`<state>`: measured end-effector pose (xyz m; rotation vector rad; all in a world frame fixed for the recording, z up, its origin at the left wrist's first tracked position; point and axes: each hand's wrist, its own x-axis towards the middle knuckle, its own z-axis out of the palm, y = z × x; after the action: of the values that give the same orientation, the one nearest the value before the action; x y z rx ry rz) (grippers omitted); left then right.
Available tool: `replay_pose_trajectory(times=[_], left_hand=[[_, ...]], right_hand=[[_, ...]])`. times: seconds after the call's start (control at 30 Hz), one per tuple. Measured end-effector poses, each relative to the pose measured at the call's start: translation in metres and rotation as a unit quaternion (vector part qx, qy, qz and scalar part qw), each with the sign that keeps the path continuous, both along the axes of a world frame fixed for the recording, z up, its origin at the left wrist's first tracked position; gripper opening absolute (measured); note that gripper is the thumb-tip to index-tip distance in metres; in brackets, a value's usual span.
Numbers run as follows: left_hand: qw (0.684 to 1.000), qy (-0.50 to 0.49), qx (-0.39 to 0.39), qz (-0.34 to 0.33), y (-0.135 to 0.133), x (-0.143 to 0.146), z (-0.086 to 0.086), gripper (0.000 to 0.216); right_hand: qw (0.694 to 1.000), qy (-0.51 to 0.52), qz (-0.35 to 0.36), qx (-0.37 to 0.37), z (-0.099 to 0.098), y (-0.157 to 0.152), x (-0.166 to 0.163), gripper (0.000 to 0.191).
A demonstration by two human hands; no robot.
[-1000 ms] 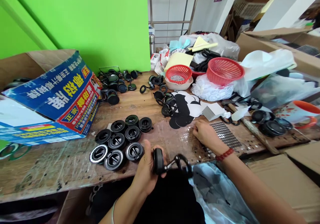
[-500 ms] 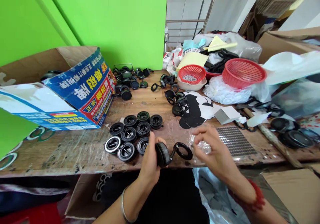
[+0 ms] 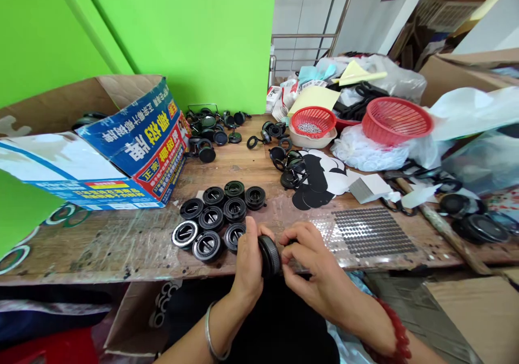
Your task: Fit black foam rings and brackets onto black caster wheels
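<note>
My left hand (image 3: 249, 261) grips a black round casing with a ribbed rim (image 3: 270, 256), held on edge over the table's front edge. My right hand (image 3: 310, 266) is close against the casing's right side, fingers bent and fingertips together. Whatever they pinch is hidden; a dark bit, perhaps the casing's hinged ring, shows between the fingers. Left of my hands, several similar black round casings (image 3: 211, 218) lie grouped, slotted faces up. Right of them is a clear sheet with rows of small dark dots (image 3: 373, 231).
A blue and white carton (image 3: 133, 147) stands at left. More black hinged parts (image 3: 208, 128) are heaped at the back. Black and white paper discs (image 3: 314, 185), a white block (image 3: 368, 188), red baskets (image 3: 395, 120) and a wooden-handled tool (image 3: 446, 229) lie to the right.
My right hand has moved left, from above the dotted sheet to the casing. The hinged ring, visible before, is now mostly covered by it. My left hand keeps its hold.
</note>
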<state>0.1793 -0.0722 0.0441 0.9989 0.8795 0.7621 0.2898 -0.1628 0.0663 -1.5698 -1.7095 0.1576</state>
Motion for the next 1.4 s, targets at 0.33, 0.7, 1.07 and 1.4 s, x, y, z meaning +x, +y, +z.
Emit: replay_pose_trajectory(times=[0.33,0.7,1.07,1.4], left_hand=[[0.995,-0.054,-0.067,-0.051,0.013,0.0,-0.001,0.062],[0.989,-0.089,-0.115,-0.026,0.01,0.004,0.004,0.053],[0.994,-0.065,-0.089,-0.008,0.011,0.008,0.002,0.054],[0.999,-0.011,-0.019,0.028,0.01,0.003,-0.001,0.056]], right_hand=[[0.973,-0.196,0.065,-0.107,0.012,-0.037,0.008,0.051],[0.908,-0.177,-0.354,-0.138,-0.07,-0.005,0.152,0.016],[0.877,-0.264,-0.34,-0.213,-0.073,0.014,0.146,0.013],[0.967,-0.133,-0.2,0.088,-0.028,0.003,0.079,0.01]])
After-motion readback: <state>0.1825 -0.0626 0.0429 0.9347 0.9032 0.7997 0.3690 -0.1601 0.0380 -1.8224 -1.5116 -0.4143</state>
